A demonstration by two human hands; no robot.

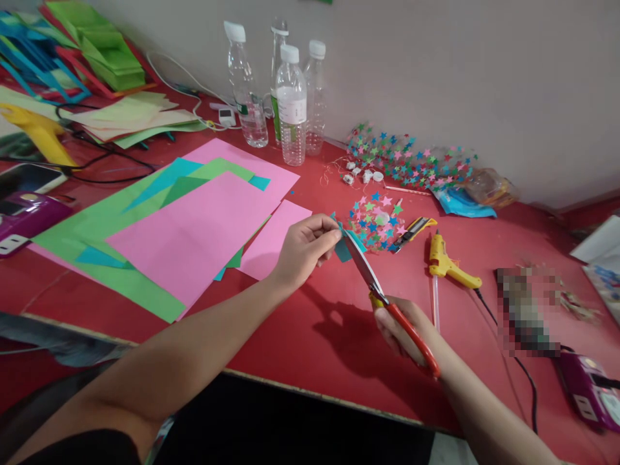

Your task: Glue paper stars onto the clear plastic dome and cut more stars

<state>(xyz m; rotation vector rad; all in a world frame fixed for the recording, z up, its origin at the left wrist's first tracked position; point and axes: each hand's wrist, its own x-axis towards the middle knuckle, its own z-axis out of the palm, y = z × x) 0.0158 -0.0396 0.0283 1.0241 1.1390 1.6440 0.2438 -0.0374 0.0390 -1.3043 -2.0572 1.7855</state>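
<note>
My left hand [310,248] pinches a small piece of teal paper [343,252] above the red table. The scissors [372,279], with red and yellow handles, are gripped in my right hand [400,326]. Their blades reach up to the teal paper beside my left fingertips; whether they are fully closed is hard to make out. Just behind the paper lies a pile of small coloured paper stars [378,219]. A yellow-handled utility knife [414,232] rests at the pile's right edge.
Pink paper sheets [194,239] and green ones spread over the left. Plastic bottles [292,110] stand by the wall, near a long heap of stars [411,155]. A corded yellow glue gun [448,261] lies right, and a purple power strip [588,391] sits at the lower right.
</note>
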